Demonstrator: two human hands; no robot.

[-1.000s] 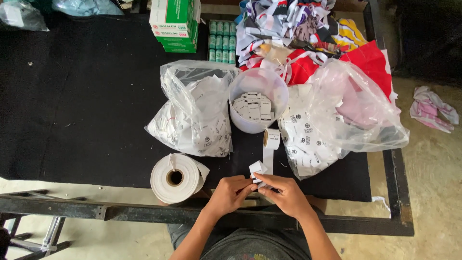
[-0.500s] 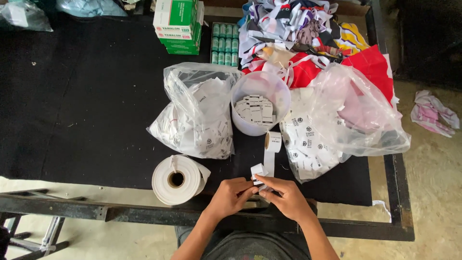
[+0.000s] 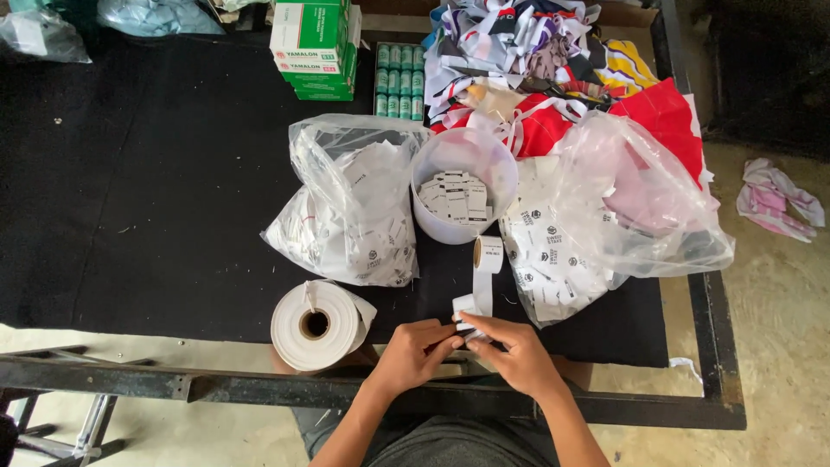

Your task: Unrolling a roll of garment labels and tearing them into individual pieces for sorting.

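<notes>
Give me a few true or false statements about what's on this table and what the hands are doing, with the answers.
1. Both hands hold a white label strip. True.
2. The white tub is empty. False: it holds small white labels.
3. A big white roll lies left of the hands. True.
4. The table cover is red. False: it is black.
5. Clear bags sit on both sides of the tub. True.

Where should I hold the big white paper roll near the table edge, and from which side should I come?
Take the big white paper roll across its round outer body, coming from above. It lies on its side with the hollow core facing up toward the camera, and its loose flap hangs on the right, so a grip from the left looks safer.
</notes>
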